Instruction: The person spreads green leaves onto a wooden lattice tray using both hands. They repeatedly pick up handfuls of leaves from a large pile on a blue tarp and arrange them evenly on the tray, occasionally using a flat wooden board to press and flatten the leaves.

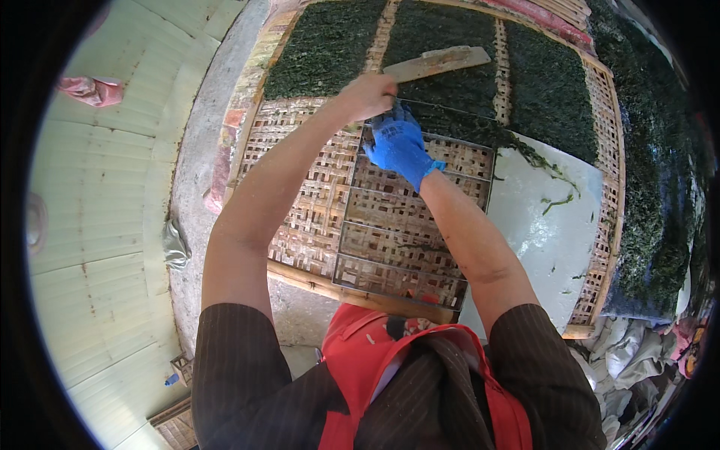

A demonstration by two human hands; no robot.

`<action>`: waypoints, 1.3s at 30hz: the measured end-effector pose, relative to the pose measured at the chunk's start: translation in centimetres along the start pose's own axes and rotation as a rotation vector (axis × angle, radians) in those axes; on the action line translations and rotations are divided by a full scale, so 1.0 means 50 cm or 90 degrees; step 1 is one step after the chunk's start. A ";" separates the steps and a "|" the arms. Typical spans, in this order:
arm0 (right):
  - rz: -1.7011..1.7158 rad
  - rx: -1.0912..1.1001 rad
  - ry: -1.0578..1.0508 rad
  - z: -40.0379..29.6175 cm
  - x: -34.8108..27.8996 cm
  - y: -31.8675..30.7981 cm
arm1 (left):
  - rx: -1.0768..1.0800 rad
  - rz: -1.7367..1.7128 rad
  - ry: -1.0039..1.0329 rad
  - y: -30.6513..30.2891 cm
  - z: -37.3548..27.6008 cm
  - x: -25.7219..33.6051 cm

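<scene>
My left hand [368,95], bare and slightly blurred, is curled at the near end of a flat, pale wooden paddle [439,64]. The paddle stretches rightward over dark green seaweed [450,28]. Just below it, my right hand [400,138] in a blue coated glove reaches forward, fingers apart, with the fingertips at the seaweed's near edge. What lies under those fingertips is hidden. Beneath the glove lies a thin metal grid frame [416,199] on a woven bamboo mat [306,169]. The frame's far row holds seaweed; bamboo weave shows through its nearer rows.
A smooth white sheet [543,236] with stray green strands covers the mat's right side. The mat has a wooden rim [306,286]. Further right, more seaweed [647,225] lies over a bluish surface. Crumpled white sacks [624,349] sit at lower right. A pale panelled wall [107,197] rises at left.
</scene>
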State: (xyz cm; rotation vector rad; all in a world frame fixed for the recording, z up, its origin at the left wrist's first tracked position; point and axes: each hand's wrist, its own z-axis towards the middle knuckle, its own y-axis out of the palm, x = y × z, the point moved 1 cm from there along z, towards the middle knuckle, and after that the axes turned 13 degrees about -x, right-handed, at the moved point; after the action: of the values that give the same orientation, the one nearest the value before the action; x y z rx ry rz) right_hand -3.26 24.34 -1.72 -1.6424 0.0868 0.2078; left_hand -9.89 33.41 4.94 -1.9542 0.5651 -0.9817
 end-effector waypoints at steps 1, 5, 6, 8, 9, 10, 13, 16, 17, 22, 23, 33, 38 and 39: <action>0.020 -0.077 -0.001 -0.002 -0.009 -0.017 | 0.027 -0.060 0.043 -0.015 0.000 0.028; 0.035 -0.148 -0.003 -0.015 -0.016 -0.032 | 0.125 -0.194 0.049 -0.066 -0.024 0.070; 0.024 -0.104 0.001 -0.014 -0.007 -0.025 | 0.145 -0.200 0.013 -0.075 -0.029 0.059; 0.029 -0.119 0.009 -0.011 -0.002 -0.026 | 0.160 -0.173 -0.081 -0.021 -0.046 -0.010; 0.030 -0.126 0.005 -0.011 -0.006 -0.027 | 0.173 -0.160 -0.133 0.020 -0.054 -0.045; 0.032 -0.070 -0.025 -0.009 -0.008 -0.018 | 0.177 -0.169 -0.172 0.061 -0.051 -0.067; 0.006 -0.076 -0.062 -0.012 -0.005 -0.034 | 0.224 -0.161 -0.257 0.114 -0.042 -0.081; 0.005 -0.319 -0.026 -0.034 -0.007 -0.129 | 0.361 -0.109 -0.198 0.126 -0.056 -0.067; 0.053 -0.329 -0.024 -0.054 0.008 -0.141 | 0.278 0.018 -0.149 0.138 -0.054 -0.060; 0.103 0.121 -0.066 -0.144 0.135 -0.093 | 0.002 0.201 -0.084 0.154 -0.070 -0.001; 0.086 0.149 -0.023 -0.172 0.171 -0.096 | -0.014 0.199 -0.094 0.152 -0.070 0.004; 0.024 -0.037 0.283 -0.326 0.393 -0.132 | -0.113 0.177 0.033 0.194 0.079 0.261; 0.441 -0.064 0.154 -0.209 0.382 -0.156 | -0.131 0.178 0.035 0.204 0.086 0.272; 0.629 -0.069 0.079 -0.195 0.345 -0.201 | -0.139 0.172 0.023 0.198 0.078 0.274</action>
State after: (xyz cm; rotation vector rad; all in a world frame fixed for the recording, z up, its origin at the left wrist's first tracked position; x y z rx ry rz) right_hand 16.28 16.68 5.59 -1.5972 1.0007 0.8672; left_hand 1.15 20.61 1.04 -1.9854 0.9642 -0.8136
